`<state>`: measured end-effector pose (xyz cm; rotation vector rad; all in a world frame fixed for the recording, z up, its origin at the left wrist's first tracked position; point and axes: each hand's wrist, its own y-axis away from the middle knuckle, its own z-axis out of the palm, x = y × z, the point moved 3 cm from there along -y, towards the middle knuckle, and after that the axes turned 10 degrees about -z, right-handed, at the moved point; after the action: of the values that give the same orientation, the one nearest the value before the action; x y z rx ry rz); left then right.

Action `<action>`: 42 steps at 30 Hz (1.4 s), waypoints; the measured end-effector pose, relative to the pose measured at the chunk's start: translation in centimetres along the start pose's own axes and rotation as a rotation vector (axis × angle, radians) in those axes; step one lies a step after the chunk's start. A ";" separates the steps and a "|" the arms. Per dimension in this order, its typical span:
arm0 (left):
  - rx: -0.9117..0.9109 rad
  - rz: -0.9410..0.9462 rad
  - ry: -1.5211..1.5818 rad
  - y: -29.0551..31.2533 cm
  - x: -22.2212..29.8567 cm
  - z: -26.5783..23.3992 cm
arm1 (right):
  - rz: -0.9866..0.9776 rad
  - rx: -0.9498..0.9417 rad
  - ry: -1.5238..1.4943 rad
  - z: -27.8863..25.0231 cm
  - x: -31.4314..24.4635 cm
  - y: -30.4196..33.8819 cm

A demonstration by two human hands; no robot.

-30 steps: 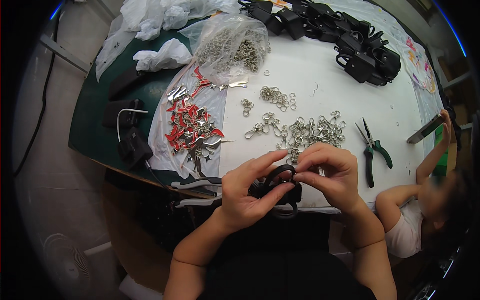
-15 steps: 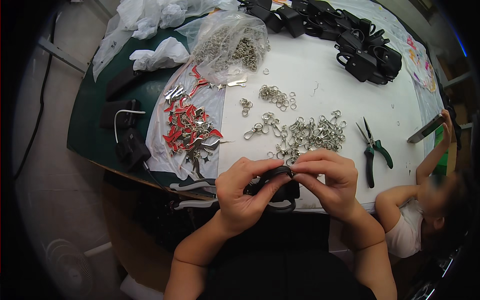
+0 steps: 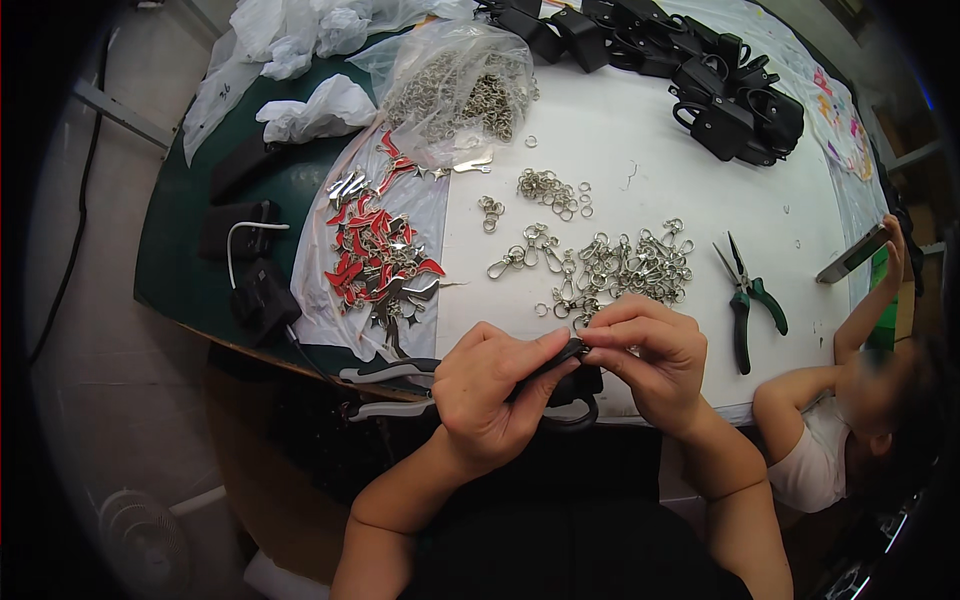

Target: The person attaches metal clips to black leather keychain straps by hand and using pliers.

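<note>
A small black bag (image 3: 592, 382) with a looped handle is held just over the near table edge. My left hand (image 3: 490, 395) is closed, pinching its black strap (image 3: 562, 360) between thumb and fingers. The fingertips of my right hand (image 3: 652, 362) meet the strap's end, closed on a small shiny metal piece; its exact shape is mostly hidden. Just beyond my fingers lies a heap of silver swivel clasps (image 3: 620, 272), with metal rings (image 3: 550, 192) farther back. Beside my left hand, pliers with grey handles (image 3: 392, 372) stick out at the table edge.
Green-handled needle-nose pliers (image 3: 745, 300) lie right. Red and silver charms (image 3: 375, 255) cover a plastic sheet on the left, behind them a clear bag of metal rings (image 3: 460, 95). Black mini bags (image 3: 720, 115) pile at far right. At right, another person's arm (image 3: 868, 312) holds a phone (image 3: 852, 256).
My left hand has turned the black strap, so it shows flatter and its loop is less visible. The bag's lower handle has shifted slightly right. My right fingers stay at the strap's end.
</note>
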<state>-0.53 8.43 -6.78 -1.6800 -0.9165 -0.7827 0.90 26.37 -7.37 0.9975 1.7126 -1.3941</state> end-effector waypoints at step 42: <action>-0.089 0.329 -0.184 -1.4 1.1 -0.7 | -0.267 -0.208 0.393 -0.8 -4.0 -1.8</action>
<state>-1.25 8.25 -5.06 -1.9429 -0.7089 -0.4580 1.14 26.39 -2.91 1.0000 2.3003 -1.1989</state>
